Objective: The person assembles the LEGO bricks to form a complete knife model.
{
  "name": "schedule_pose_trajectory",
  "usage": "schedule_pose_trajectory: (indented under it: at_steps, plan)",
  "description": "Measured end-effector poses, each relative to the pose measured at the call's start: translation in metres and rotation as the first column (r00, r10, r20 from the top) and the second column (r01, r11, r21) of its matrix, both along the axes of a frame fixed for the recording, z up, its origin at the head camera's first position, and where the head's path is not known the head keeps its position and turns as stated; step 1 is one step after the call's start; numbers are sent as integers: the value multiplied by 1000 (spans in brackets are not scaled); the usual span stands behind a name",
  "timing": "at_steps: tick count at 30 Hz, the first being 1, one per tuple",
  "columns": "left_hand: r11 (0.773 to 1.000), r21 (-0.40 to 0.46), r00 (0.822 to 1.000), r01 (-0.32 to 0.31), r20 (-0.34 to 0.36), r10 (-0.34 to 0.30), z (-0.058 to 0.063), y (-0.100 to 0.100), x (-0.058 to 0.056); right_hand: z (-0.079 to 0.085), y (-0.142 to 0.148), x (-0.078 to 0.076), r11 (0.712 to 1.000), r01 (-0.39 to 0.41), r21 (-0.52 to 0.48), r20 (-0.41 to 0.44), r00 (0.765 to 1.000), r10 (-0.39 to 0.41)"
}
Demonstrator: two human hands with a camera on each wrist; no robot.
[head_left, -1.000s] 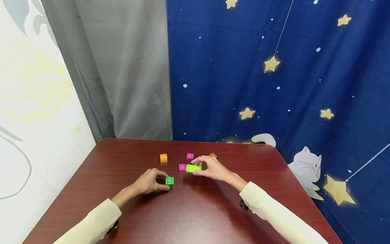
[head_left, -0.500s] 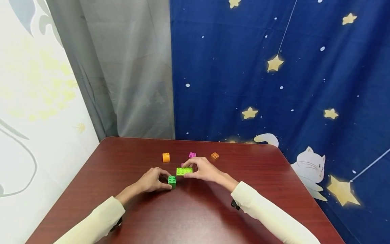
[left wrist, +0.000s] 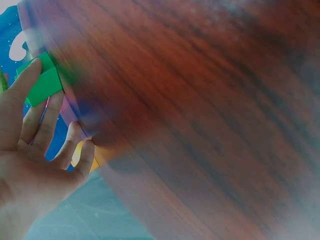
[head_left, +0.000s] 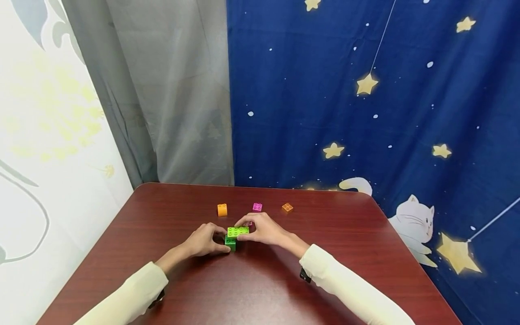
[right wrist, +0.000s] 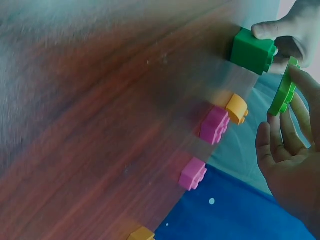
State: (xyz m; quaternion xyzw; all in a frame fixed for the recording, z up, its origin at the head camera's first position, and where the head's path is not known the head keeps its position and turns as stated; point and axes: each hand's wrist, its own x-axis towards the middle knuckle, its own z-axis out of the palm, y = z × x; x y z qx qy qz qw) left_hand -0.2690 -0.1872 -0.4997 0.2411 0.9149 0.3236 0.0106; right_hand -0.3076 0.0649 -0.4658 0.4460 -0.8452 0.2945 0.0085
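Note:
A green toy building brick (head_left: 230, 244) stands on the table, and my left hand (head_left: 203, 240) grips it between thumb and fingers. My right hand (head_left: 265, 229) pinches a flat lime-green building brick (head_left: 238, 232), longer than the green one. From the head view the lime brick overlaps the back of the green brick. The right wrist view shows the lime brick (right wrist: 283, 94) held just above the studs of the green brick (right wrist: 251, 52), with a small gap between them. In the left wrist view, the thumb lies against the green brick's side (left wrist: 45, 85).
Behind the hands lie an orange rounded brick (head_left: 222, 210), a magenta brick (head_left: 257, 207) and an orange-brown brick (head_left: 287, 207). A second magenta brick (right wrist: 215, 125) is mostly hidden by my right hand in the head view. The dark red table (head_left: 170, 203) ends before the curtains.
My right hand has carried the lime brick from beside the magenta brick leftward to over the green brick. The left hand keeps its grip, almost in place. The head view has shifted slightly.

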Motion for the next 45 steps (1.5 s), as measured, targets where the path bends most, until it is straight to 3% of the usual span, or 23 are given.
schedule_pose_trajectory:
  at_steps: [21, 45]
  plan:
    - [999, -25, 1000, -25, 3, 25, -2, 1, 0, -17, -17, 7, 1000, -2, 26, -29, 1000, 3]
    - [999, -21, 998, -37, 55, 38, 6, 1, 0, -17, -22, 8, 999, 33, 27, -60, 998, -31]
